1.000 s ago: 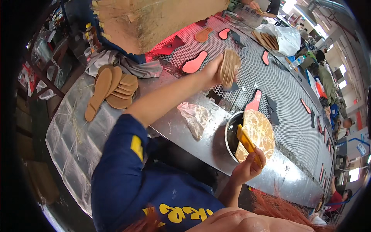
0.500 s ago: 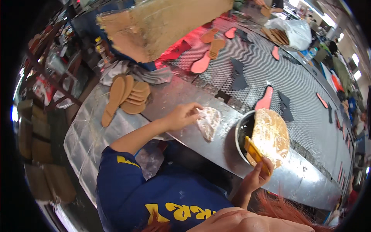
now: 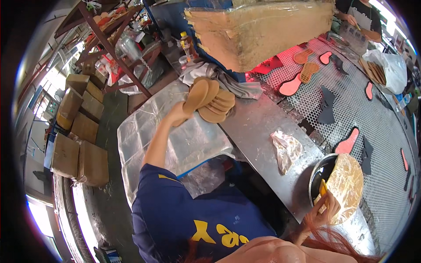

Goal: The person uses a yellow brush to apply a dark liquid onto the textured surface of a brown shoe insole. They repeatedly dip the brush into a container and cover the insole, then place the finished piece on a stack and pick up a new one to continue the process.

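Note:
My left hand (image 3: 177,114) is closed round the narrow end of a tan shoe sole (image 3: 196,95), at the edge of a small pile. Other tan soles (image 3: 219,106) lie fanned out beside it on the plastic-covered table. My right hand (image 3: 328,209) grips a yellow-handled tool (image 3: 323,187) at the rim of a round metal pot (image 3: 312,177); its working end is hidden. A tan, film-wrapped round board (image 3: 348,186) covers part of the pot. Between my hands, a crumpled whitish cloth or plastic piece (image 3: 286,151) lies on the metal ledge.
Pink insoles (image 3: 347,141) and black cut pieces (image 3: 326,105) lie on the mesh conveyor (image 3: 307,111). A large cardboard-covered box (image 3: 258,37) stands at the back over it. Cardboard boxes (image 3: 93,162) are stacked at left. Another person (image 3: 357,19) is at far right.
My left hand has left the crumpled whitish piece and moved left onto a shoe sole. The view has swung left. My right hand keeps the yellow-handled tool at the pot.

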The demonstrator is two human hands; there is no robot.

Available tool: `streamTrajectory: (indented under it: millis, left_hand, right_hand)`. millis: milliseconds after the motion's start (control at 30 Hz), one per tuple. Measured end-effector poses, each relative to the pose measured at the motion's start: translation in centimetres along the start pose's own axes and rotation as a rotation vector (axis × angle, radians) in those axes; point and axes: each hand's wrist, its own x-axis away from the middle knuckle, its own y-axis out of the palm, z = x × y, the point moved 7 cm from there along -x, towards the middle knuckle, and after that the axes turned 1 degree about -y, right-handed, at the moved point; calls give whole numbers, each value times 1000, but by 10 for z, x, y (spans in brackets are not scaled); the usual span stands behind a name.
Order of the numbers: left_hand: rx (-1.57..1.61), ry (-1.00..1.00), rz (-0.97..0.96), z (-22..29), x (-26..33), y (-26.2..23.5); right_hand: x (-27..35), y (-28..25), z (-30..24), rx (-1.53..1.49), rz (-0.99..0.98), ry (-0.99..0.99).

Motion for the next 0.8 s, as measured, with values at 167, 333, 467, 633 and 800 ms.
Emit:
streamTrajectory:
  millis: [167,333,467,633,800]
  left_hand:
    - [-298,103,215,27,26,-14]
    - [-257,-200,297,118,46,-33]
    - [512,232,55,194,73,20]
    - [1231,313,-1085,315,157,124]
    - [1386,116,-1475,347,187,188]
  right_hand:
    - [-6,8,-14,-23,59,-36]
    - [-15,23,-13,173,44,6]
    - [-15,32,-7,235,-26,34]
    - [-12,28,-3,145,34,30]
    - [-11,11,-2,19,107,129]
